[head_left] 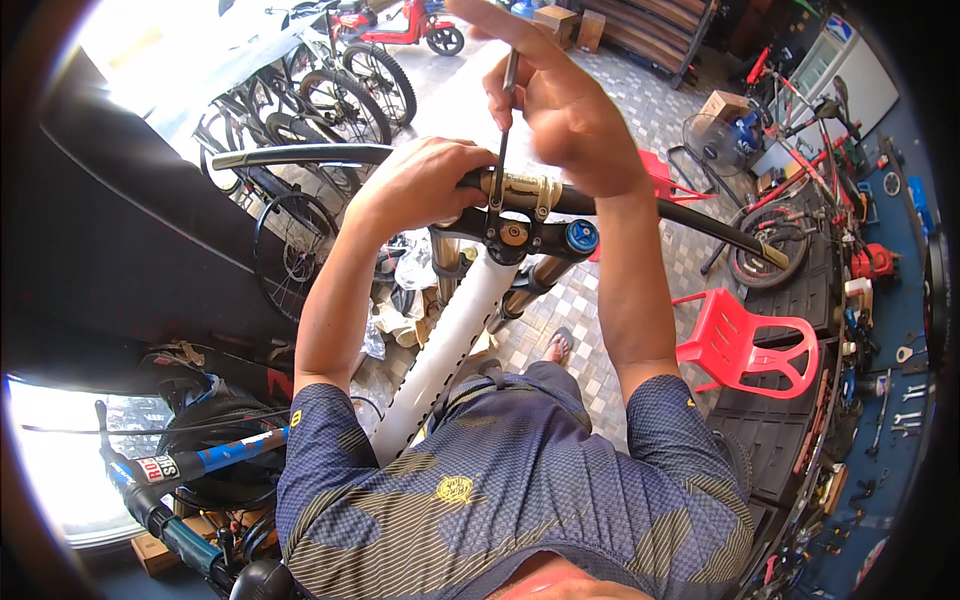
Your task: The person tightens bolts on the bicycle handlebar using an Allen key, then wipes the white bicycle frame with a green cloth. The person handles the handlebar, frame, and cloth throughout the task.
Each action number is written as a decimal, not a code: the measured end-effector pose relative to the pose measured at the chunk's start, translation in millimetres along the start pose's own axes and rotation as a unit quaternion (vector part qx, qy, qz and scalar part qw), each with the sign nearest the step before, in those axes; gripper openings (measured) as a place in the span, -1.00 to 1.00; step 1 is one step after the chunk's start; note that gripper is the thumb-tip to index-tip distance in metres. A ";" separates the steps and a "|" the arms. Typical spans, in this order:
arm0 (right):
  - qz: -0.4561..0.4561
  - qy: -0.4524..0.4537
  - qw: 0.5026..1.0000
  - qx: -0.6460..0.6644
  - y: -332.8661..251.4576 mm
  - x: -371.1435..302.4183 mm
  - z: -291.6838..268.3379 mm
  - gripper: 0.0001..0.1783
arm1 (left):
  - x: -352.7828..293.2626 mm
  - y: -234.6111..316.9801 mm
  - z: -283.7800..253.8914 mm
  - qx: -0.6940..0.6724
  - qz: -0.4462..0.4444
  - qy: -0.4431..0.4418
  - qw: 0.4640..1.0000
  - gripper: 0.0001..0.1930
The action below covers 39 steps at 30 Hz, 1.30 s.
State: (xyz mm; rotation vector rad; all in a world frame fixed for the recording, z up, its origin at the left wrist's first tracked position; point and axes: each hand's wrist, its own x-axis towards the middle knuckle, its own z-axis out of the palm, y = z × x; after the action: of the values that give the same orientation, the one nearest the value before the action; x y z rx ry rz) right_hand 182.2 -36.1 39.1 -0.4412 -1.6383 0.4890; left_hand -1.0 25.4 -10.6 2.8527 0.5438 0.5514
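Observation:
My left hand (420, 182) is wrapped over the black handlebar (690, 216), just left of the stem (513, 234). Between the fingers of my right hand (583, 120) is a long thin metal hex key (503, 152). Its lower end meets the left side of the stem's clamp (524, 190); the exact contact is too small to make out. My right hand is raised above the bar, partly blurred, with one finger stretched out. Below the stem runs the white bicycle frame (440, 345). A blue cap (581, 236) tops the fork leg on the right.
Several bicycles (350, 95) stand at the far left, near a red scooter (405, 25). A red plastic chair (745, 345) is at my right. Tools (908, 410) hang on the blue right wall. Another bike's blue fork (235, 452) lies close on my left.

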 end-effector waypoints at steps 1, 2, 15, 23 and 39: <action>0.018 -0.035 0.999 0.032 -0.1 1.0 -6.3 -0.61 | 1.4 1.8 -1.1 -0.005 -0.008 -0.008 1.000 -0.60; 0.027 -0.059 0.997 0.035 -3.6 4.0 -12.9 -0.56 | 2.5 3.4 -2.0 -0.010 -0.015 -0.017 1.000 -0.60; 0.016 0.184 0.899 -0.398 2.7 11.7 17.9 -0.67 | 0.3 -2.6 2.3 -0.006 -0.009 -0.006 1.000 -0.58; 0.287 -0.078 0.790 0.536 20.3 17.3 -31.8 -0.79 | 0.7 1.2 1.2 0.007 -0.017 -0.008 1.000 -0.58; -0.131 0.075 0.943 -0.298 5.8 -1.7 15.2 -0.78 | -0.9 11.5 -6.7 0.020 -0.035 -0.026 0.999 -0.59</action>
State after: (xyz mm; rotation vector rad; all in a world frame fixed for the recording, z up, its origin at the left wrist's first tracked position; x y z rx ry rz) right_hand 167.3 -33.2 32.9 -0.6738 -1.6473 -0.2517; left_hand -0.7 15.3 -2.0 2.8643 0.6495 0.4570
